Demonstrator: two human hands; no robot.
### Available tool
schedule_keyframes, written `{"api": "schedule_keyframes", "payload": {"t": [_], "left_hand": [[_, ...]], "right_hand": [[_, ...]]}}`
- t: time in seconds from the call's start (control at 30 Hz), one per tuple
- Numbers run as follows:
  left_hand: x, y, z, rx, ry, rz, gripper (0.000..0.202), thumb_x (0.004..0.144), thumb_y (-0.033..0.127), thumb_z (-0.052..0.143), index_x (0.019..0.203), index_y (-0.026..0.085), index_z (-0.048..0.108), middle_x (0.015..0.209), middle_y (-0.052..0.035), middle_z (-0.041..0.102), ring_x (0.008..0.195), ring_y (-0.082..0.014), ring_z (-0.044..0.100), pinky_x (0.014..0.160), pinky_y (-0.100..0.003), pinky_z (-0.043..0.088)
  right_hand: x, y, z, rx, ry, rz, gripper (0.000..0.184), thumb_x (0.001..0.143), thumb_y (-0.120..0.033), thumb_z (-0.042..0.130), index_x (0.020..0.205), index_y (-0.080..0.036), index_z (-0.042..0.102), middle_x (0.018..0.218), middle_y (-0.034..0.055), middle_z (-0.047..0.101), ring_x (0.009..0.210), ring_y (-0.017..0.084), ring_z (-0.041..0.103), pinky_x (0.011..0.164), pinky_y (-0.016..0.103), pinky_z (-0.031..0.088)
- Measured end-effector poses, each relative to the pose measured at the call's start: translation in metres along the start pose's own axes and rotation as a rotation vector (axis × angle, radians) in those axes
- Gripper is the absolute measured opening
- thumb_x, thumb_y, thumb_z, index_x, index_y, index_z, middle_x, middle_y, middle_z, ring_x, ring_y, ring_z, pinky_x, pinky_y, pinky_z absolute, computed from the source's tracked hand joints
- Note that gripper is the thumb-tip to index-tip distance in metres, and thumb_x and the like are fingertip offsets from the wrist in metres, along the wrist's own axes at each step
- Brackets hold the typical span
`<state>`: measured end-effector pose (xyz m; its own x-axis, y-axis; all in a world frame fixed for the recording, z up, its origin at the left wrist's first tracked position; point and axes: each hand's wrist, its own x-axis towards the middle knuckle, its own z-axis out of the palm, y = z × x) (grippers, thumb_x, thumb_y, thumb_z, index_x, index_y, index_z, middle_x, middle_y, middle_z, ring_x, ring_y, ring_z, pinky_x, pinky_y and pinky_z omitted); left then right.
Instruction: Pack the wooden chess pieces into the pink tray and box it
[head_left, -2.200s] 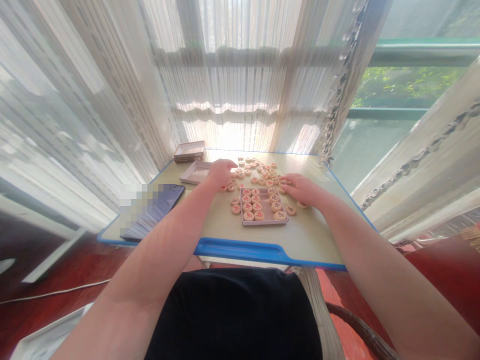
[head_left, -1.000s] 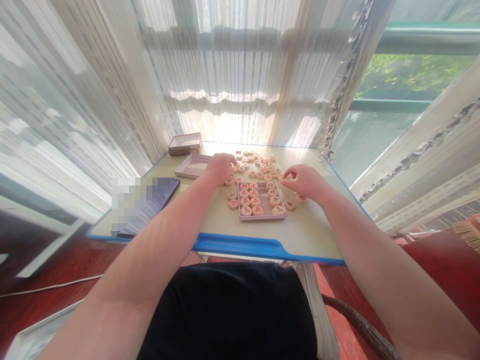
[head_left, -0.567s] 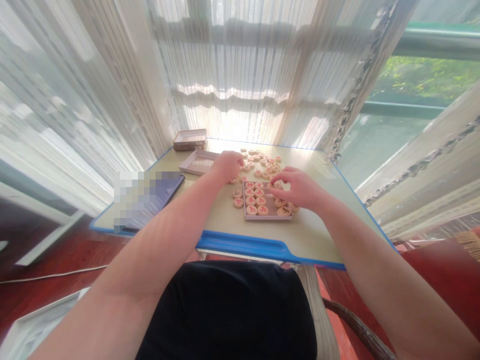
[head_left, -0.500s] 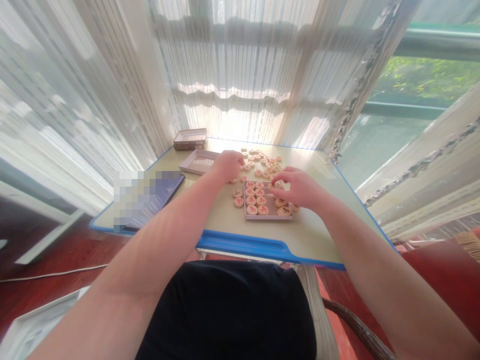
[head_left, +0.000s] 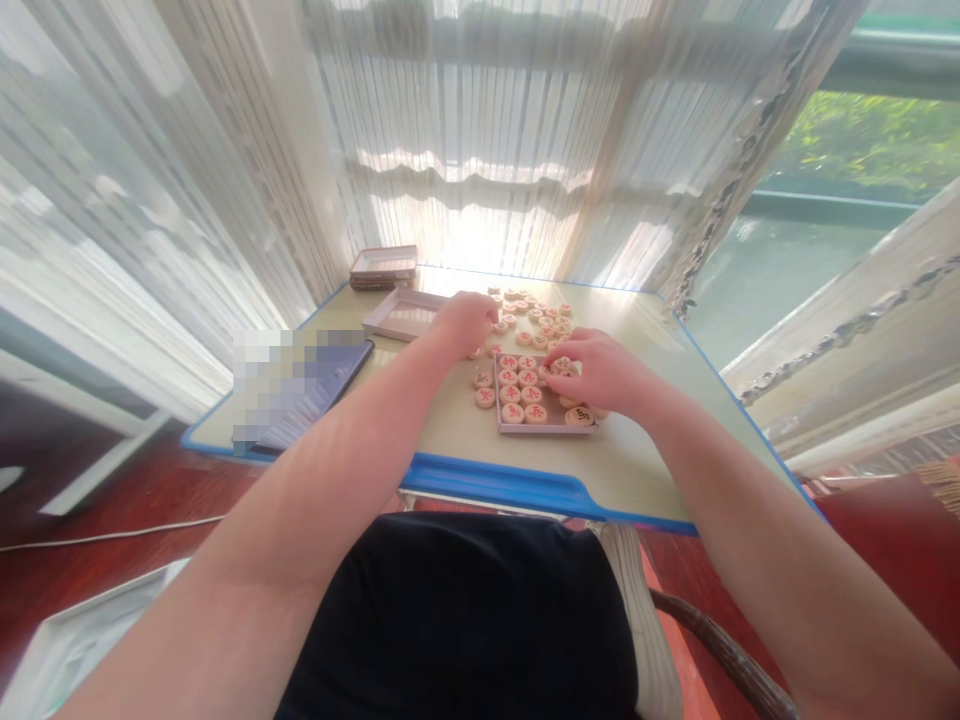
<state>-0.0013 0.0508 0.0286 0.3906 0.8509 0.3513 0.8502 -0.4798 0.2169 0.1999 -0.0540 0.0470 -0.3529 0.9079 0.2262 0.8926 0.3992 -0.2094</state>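
Observation:
A shallow open box (head_left: 547,428) holds Chinese chess pieces. Red-marked pieces (head_left: 510,395) fill two columns on its left, and a black-marked piece (head_left: 579,415) sits at its near right corner. My right hand (head_left: 600,370) is over the box's right side, thumb and fingers pinched around a round chess piece (head_left: 547,372). Left of the loose pieces (head_left: 523,307), my left hand (head_left: 469,322) has its fingers curled closed; whatever is in them is hidden. Two loose red-marked pieces (head_left: 484,398) lie beside the box's left wall.
Behind my left hand lies an empty shallow box lid (head_left: 386,318). Farther back are stacked trays (head_left: 383,265). A dark tablet-like panel (head_left: 322,390), partly blurred out, rests at the left of the blue-edged table (head_left: 637,470). Sheer curtains (head_left: 480,120) hang behind.
The whole view has shifted slightly, so the table appears a little higher and farther right. Both hands keep nearly the same places over the table, with fingers still curled.

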Motion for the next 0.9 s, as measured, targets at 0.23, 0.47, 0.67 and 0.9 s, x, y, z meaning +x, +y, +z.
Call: {"api": "schedule_keyframes", "payload": {"t": [0.23,0.47,0.67,0.9], "left_hand": [[0.0005,0.0007,-0.0007,-0.008,-0.001,0.006,0.030,0.076,0.016,0.045,0.085,0.017,0.073,0.091,-0.0056,0.071,0.090,-0.0217,0.062,0.085,-0.033,0.048],[-0.0002,0.0006,-0.0041,0.023,0.002,-0.022,0.031,0.077,0.017,0.045,0.089,0.018,0.074,0.092,-0.0066,0.071,0.092,-0.0222,0.062,0.086,-0.034,0.047],[-0.0008,0.0019,-0.0039,0.019,-0.023,-0.037,0.030,0.077,0.017,0.046,0.091,0.018,0.074,0.093,-0.0070,0.070,0.092,-0.0224,0.062,0.087,-0.034,0.047],[-0.0006,0.0005,-0.0031,0.012,-0.007,-0.039,0.029,0.078,0.018,0.046,0.087,0.017,0.074,0.090,-0.0066,0.071,0.090,-0.0233,0.062,0.086,-0.035,0.047]], "right_hand": [[0.0000,-0.0023,0.0023,-0.016,-0.034,-0.007,0.023,0.075,-0.034,0.058,0.089,-0.024,0.073,0.089,0.0062,0.060,0.092,0.023,0.056,0.084,0.033,0.044],[0.0015,-0.0001,0.0062,-0.026,-0.048,-0.009,0.024,0.074,-0.034,0.058,0.092,-0.025,0.072,0.092,0.0064,0.061,0.093,0.023,0.056,0.084,0.034,0.044],[0.0014,-0.0034,0.0080,-0.070,-0.047,0.019,0.026,0.075,-0.034,0.056,0.094,-0.026,0.072,0.094,0.0067,0.063,0.098,0.026,0.054,0.087,0.037,0.043],[0.0000,-0.0087,0.0076,-0.075,-0.004,0.054,0.024,0.073,-0.031,0.058,0.093,-0.024,0.070,0.094,0.0070,0.064,0.098,0.026,0.054,0.085,0.037,0.043]]}}
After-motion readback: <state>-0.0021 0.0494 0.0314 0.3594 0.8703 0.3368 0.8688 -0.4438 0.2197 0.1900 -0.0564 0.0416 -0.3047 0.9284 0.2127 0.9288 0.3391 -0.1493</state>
